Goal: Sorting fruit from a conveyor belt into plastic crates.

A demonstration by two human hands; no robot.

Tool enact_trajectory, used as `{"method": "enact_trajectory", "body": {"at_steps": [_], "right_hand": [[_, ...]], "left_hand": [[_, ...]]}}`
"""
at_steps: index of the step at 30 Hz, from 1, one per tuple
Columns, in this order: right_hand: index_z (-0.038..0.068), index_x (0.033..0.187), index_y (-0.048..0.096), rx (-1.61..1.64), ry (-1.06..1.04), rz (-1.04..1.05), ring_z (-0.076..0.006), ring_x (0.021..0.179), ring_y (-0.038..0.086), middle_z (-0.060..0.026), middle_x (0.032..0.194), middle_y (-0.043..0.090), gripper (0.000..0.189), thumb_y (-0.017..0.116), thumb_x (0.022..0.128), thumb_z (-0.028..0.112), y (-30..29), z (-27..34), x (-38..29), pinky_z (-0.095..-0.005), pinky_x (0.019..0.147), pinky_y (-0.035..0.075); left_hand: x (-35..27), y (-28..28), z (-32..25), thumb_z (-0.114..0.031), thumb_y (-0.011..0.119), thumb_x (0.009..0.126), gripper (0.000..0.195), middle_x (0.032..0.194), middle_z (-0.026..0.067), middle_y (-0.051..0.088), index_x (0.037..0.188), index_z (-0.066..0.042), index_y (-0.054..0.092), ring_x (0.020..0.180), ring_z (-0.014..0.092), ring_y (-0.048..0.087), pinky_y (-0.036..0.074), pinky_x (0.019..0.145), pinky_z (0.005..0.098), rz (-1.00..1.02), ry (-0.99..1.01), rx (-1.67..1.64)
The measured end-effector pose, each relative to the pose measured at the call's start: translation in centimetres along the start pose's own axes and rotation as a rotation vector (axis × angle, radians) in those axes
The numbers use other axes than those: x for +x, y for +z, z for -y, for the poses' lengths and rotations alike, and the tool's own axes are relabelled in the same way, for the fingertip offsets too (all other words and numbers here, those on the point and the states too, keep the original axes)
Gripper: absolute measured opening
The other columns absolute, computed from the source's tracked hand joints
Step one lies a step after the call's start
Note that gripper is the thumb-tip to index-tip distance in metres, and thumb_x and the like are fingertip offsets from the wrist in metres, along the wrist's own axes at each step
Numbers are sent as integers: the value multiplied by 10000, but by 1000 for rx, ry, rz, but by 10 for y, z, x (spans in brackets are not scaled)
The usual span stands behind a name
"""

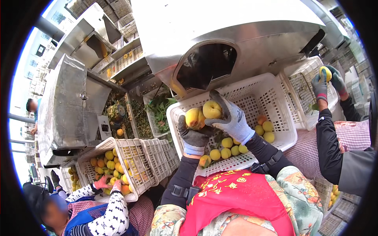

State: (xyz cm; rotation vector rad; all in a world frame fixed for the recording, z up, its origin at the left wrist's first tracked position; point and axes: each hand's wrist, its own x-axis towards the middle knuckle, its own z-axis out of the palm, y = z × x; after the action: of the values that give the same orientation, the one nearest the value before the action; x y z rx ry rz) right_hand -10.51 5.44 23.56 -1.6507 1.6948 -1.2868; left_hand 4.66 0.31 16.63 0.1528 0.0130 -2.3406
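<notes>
Both my hands wear gloves with dark palms and fingers over the white plastic crate (279, 131). In my left hand (193, 141) sits a yellow peach (192, 117) with a brown, blemished patch; whether a second fruit is pressed behind it I cannot tell. A rounder yellow peach (212, 109) is gripped by my right hand (233, 119), thumb and fingers on its right side. The two hands nearly meet. Below them, several yellow peaches (226, 153) lie along the crate's near side, and a small group (268, 126) rests at its right end.
A metal machine housing (251, 44) with a dark opening (206, 66) overhangs the crate's far side. Left stands a crate of peaches (110, 162) with a co-worker's gloved hands (103, 182) in it. At right, another person's gloved hands (322, 85) hold a yellow fruit (325, 73).
</notes>
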Motion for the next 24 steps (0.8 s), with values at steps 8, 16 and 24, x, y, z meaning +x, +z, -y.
{"method": "enact_trajectory", "body": {"at_steps": [8, 16, 24], "right_hand": [[-4, 1311, 429, -552, -123, -455, -379, 1123, 496, -202, 1224, 527, 815, 721, 710, 462, 41, -23, 58, -525, 1037, 292], [-34, 1296, 434, -587, 11, -428, -373, 1187, 434, -218, 1258, 500, 746, 713, 733, 370, 62, -21, 105, -511, 1045, 277], [-27, 1134, 583, 151, 82, -313, -317, 904, 629, -200, 1010, 640, 411, 655, 770, 148, 21, 21, 76, -371, 799, 490]], "left_hand": [[0, 6, -7, -457, 656, 786, 590, 1195, 119, 548, 1207, -70, 512, 1097, 277, 514, 446, 933, 397, -159, 73, -85], [-1, 8, -11, -348, 694, 788, 579, 1248, 164, 517, 1229, -30, 495, 1179, 316, 471, 339, 1058, 448, -123, 30, -297], [4, 4, -18, -370, 540, 883, 549, 1335, 175, 456, 1316, -53, 421, 1270, 339, 385, 285, 1092, 486, 151, -41, -304]]}}
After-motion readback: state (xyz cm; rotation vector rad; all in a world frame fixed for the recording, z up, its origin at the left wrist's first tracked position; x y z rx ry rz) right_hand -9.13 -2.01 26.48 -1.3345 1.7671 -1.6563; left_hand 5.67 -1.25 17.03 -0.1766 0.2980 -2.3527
